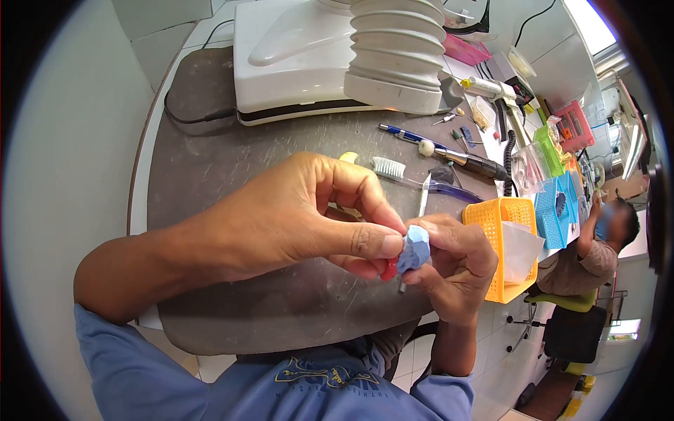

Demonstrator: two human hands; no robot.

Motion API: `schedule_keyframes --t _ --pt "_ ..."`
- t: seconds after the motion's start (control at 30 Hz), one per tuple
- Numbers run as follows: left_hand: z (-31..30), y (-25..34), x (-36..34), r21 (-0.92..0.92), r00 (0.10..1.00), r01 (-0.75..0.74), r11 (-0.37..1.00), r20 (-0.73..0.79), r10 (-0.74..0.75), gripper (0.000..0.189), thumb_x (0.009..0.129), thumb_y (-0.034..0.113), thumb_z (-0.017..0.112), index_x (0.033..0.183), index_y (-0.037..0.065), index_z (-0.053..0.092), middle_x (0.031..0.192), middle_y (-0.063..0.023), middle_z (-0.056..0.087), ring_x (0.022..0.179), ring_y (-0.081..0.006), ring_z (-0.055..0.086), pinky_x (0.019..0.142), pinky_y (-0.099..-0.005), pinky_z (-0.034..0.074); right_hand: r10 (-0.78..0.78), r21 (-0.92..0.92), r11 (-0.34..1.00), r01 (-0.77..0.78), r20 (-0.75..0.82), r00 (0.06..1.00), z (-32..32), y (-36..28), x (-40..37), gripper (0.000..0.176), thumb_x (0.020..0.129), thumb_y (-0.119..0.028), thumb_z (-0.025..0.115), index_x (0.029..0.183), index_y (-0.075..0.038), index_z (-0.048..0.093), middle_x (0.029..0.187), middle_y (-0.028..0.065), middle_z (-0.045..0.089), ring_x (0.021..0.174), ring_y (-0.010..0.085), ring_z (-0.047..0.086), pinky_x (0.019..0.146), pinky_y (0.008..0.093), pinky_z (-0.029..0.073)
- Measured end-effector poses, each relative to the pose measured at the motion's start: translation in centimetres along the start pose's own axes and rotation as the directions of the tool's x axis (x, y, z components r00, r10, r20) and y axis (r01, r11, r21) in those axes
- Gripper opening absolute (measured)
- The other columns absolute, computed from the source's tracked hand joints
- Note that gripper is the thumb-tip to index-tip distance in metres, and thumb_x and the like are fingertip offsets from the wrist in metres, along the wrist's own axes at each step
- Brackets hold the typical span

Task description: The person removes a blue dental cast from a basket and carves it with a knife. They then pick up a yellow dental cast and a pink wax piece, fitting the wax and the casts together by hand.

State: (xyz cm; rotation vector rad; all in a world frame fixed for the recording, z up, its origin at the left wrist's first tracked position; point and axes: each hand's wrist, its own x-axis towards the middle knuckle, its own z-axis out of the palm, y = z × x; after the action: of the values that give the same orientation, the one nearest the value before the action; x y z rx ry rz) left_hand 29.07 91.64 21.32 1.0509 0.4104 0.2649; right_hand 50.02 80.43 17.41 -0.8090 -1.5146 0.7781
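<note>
In front of my chest, both hands meet over a small blue faceted piece (pixel 414 248) that looks like dental plaster. My right hand (pixel 456 263) grips it between thumb and fingers. Closed in a pinch, my left hand (pixel 302 217) presses thumb and fingertips against the blue piece's left side, where a small red piece (pixel 388 269) shows below the thumb. A slim pale metal tool (pixel 424 196) runs behind the right fingers, its lower end showing beneath them. Beyond the hands, a white-bristled brush (pixel 390 168) with a clear purple handle lies on the mat.
The brown mat (pixel 210 168) carries a white machine (pixel 295 70) with a ribbed hose (pixel 394 52). A handpiece (pixel 477 165) lies at the right. Yellow (pixel 489 231) and blue (pixel 551 217) baskets line the right edge. Another person (pixel 597 235) sits farther right.
</note>
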Motion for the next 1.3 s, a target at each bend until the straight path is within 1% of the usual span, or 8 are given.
schedule_keyframes --t 0.23,0.33,0.4,0.5,0.63,0.9,1.23,1.3 --pt "-0.4 -0.3 0.1 -0.035 0.998 0.039 0.999 0.042 -0.037 0.017 0.088 0.007 0.074 0.097 -0.002 0.064 0.104 -0.012 0.064 0.09 -0.0184 0.07 0.077 -0.0292 0.063 0.025 -0.062 0.998 -0.02 0.073 0.997 -0.5 -0.1 0.0 0.045 0.072 0.003 0.084 0.114 0.004 0.066 0.108 0.0228 0.069 0.097 0.0262 0.069 0.084 0.0344 0.056" --pt "-0.5 -0.3 0.2 -0.058 0.997 0.071 0.996 0.031 -0.069 0.017 0.089 0.008 0.074 0.099 -0.002 0.063 0.103 -0.0125 0.065 0.09 -0.0187 0.07 0.078 -0.0287 0.063 0.025 -0.063 0.998 -0.019 0.087 0.996 -0.3 -0.2 0.0 0.045 0.076 0.004 0.081 0.117 0.005 0.064 0.11 0.0217 0.068 0.1 0.0259 0.069 0.085 0.0345 0.056" --pt "-0.5 -0.5 0.3 -0.099 0.998 0.057 0.993 0.008 -0.056 0.019 0.09 0.008 0.072 0.102 -0.002 0.062 0.103 -0.0133 0.066 0.091 -0.0192 0.07 0.08 -0.0277 0.063 0.185 0.012 0.983 -0.184 -0.025 0.982 0.4 -0.8 -0.1 0.044 0.083 0.005 0.075 0.124 0.005 0.059 0.114 0.0197 0.067 0.105 0.0256 0.068 0.088 0.0346 0.056" --pt "-0.2 -0.6 0.3 -0.094 0.999 0.01 0.995 -0.038 -0.014 0.019 0.091 0.007 0.071 0.105 -0.002 0.062 0.104 -0.0143 0.067 0.092 -0.0191 0.071 0.079 -0.0256 0.062 0.24 0.066 0.969 -0.238 -0.013 0.971 0.1 -0.7 0.1 0.043 0.089 0.005 0.068 0.129 0.005 0.054 0.117 0.0184 0.066 0.109 0.0249 0.066 0.091 0.034 0.056" --pt "0.1 -0.6 0.3 -0.079 0.998 -0.03 0.996 -0.061 0.025 0.02 0.091 0.006 0.071 0.106 -0.003 0.062 0.104 -0.0145 0.067 0.092 -0.0182 0.071 0.079 -0.0236 0.061 0.283 0.053 0.958 -0.283 -0.003 0.959 -0.2 -0.9 0.5 0.042 0.091 0.003 0.066 0.131 0.006 0.053 0.118 0.0183 0.066 0.109 0.024 0.066 0.091 0.0331 0.055" --pt "0.0 -0.9 0.4 -0.055 0.995 -0.057 0.997 -0.082 0.053 0.021 0.091 0.006 0.071 0.107 -0.003 0.062 0.103 -0.0123 0.068 0.091 -0.0139 0.069 0.08 -0.0239 0.06 0.449 0.186 0.877 -0.442 0.004 0.893 0.0 -1.3 0.8 0.044 0.095 -0.008 0.065 0.133 0.006 0.049 0.111 0.0199 0.069 0.102 0.0214 0.069 0.087 0.0321 0.056" --pt "0.0 -1.2 0.5 -0.063 0.995 -0.06 0.996 -0.079 0.055 0.023 0.09 0.008 0.073 0.108 -0.001 0.062 0.103 -0.0093 0.067 0.092 -0.0125 0.068 0.081 -0.0246 0.059 0.467 0.198 0.867 -0.457 -0.005 0.884 0.0 -1.1 0.6 0.045 0.094 -0.008 0.067 0.134 0.004 0.049 0.111 0.0193 0.068 0.101 0.0205 0.069 0.085 0.0309 0.057" --pt "0.1 -1.2 0.5 -0.046 0.991 -0.097 0.994 -0.102 0.092 0.025 0.089 0.008 0.073 0.109 -0.001 0.061 0.102 -0.0085 0.066 0.092 -0.0117 0.067 0.082 -0.0255 0.059 0.423 0.206 0.888 -0.41 -0.02 0.906 0.1 -0.9 0.8 0.047 0.093 -0.007 0.068 0.134 0.004 0.048 0.113 0.0194 0.067 0.101 0.0207 0.068 0.084 0.0301 0.057"
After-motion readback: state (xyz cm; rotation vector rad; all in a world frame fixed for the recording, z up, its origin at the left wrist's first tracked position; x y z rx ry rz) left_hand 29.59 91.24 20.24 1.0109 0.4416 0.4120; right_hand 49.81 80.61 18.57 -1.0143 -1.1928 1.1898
